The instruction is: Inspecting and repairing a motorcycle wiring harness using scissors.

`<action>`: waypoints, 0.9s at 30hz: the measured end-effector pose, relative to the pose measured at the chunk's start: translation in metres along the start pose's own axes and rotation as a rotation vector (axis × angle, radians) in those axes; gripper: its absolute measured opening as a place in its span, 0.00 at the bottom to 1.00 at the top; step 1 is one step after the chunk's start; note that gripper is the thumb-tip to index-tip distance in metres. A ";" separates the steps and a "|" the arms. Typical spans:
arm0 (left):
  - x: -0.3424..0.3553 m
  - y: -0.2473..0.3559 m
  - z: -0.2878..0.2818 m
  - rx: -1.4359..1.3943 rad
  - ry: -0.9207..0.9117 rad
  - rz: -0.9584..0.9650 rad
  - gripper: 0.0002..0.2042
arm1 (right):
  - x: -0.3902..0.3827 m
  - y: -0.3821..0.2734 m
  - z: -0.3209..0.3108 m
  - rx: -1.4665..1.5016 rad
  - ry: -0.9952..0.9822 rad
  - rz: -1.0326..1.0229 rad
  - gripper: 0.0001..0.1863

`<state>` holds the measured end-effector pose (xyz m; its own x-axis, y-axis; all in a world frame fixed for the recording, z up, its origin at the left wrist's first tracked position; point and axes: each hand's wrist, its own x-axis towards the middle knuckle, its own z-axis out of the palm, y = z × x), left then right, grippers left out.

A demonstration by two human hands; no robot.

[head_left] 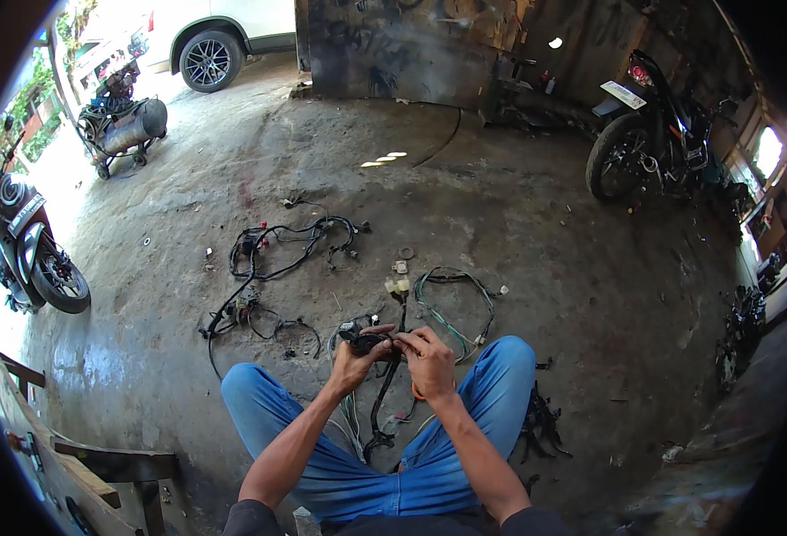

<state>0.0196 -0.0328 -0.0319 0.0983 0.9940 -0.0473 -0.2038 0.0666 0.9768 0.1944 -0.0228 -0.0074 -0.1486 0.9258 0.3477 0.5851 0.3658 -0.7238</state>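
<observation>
A black wiring harness [382, 397] runs up between my knees and through my hands, with pale connectors [397, 286] at its far end. My left hand [350, 364] is closed around a dark, bulky black piece [364, 341] beside the harness; its exact kind is hard to make out. Pressed together, the fingers of my right hand [429, 361] pinch the harness right next to the left fingertips. An orange ring [417, 391] shows by my right wrist. Thin pale wires [350, 415] hang below my left hand.
On the concrete floor lie a larger black harness [255, 259] at the left, a coil of green and black wires [422, 288] ahead, and black scraps [545, 427] by my right knee. Motorcycles [630, 147] [40, 250], a compressor [130, 127], a white car [259, 25] and a wooden bench [112, 463] stand around.
</observation>
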 end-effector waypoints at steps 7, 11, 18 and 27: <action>-0.002 0.006 0.000 0.136 0.003 0.033 0.17 | 0.011 0.010 0.005 -0.088 -0.015 -0.073 0.03; -0.003 -0.001 0.007 0.092 0.031 0.010 0.11 | 0.011 0.018 0.011 -0.005 0.049 -0.019 0.03; -0.009 -0.018 -0.008 0.087 0.042 0.035 0.07 | 0.036 0.059 -0.020 0.254 0.371 0.327 0.02; 0.001 -0.033 -0.025 0.053 0.145 0.196 0.10 | 0.020 0.039 -0.017 0.265 0.133 0.094 0.08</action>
<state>0.0025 -0.0316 -0.0693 -0.0795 0.9897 0.1187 -0.1538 -0.1298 0.9795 0.2281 0.0082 -0.0187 0.0120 0.9423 0.3345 0.3606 0.3079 -0.8804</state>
